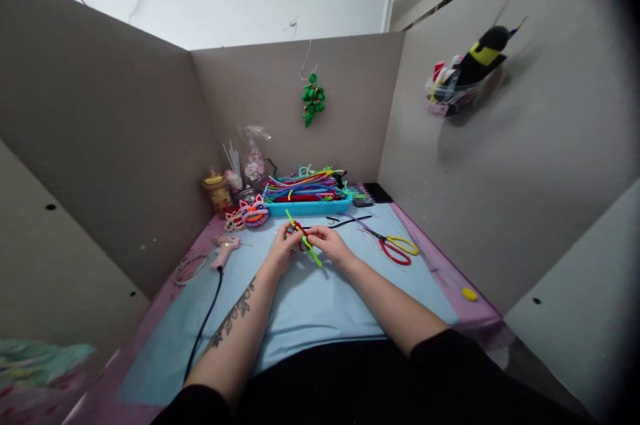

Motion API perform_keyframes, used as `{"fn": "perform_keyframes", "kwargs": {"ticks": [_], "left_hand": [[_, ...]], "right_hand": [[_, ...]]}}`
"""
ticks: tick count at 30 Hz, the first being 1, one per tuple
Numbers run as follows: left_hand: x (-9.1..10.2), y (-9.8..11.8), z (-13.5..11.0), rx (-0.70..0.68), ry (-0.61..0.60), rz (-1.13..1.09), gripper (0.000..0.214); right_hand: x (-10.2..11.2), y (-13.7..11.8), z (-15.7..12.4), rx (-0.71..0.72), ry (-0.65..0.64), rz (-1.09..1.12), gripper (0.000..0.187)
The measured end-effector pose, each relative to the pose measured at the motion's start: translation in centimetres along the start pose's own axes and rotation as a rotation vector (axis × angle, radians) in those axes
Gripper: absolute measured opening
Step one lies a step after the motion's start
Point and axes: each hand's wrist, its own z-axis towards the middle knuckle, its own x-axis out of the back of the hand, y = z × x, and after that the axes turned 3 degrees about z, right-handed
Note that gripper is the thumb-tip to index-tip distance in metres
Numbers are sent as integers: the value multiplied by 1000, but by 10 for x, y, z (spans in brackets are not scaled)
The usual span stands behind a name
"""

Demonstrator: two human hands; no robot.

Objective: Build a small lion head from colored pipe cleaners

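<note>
Between my hands, above the blue table cover, is a small pipe-cleaner piece (pixel 301 233) in red, green and bright lime. My left hand (pixel 285 246) grips it from the left side, fingers closed around it. On the other side my right hand (pixel 327 242) pinches its red and lime part with thumb and forefinger. A lime green strip (pixel 316 256) sticks out at the upper left and lower right of the piece. Fingers hide much of its shape.
A blue tray (pixel 310 208) full of coloured pipe cleaners stands at the back. Scissors (pixel 393 248) with red and yellow handles lie at right. A pink glue gun (pixel 226 251) with a black cord is at left, beside finished cat-eared pieces (pixel 255 213). Grey partitions (pixel 295 72) enclose the table.
</note>
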Motion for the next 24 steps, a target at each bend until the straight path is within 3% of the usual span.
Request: {"fn": "perform_keyframes", "kwargs": {"ticks": [3, 6, 8, 13, 17, 24], "left_hand": [[-2, -3, 1, -56, 101, 29, 55], [-1, -7, 4, -154, 175, 100, 53], [2, -7, 6, -185, 226, 115, 52], [13, -3, 13, -76, 379, -53, 55], [17, 0, 16, 42, 386, -179, 54], [9, -5, 10, -12, 272, 95, 56]], "right_hand": [[-3, 0, -2, 167, 143, -223, 23], [-7, -2, -4, 253, 84, -415, 22], [-7, -6, -5, 252, 43, -430, 23], [6, -13, -6, 253, -25, -188, 24], [15, -5, -1, 171, 110, 92, 23], [8, -6, 1, 14, 114, 275, 31]]}}
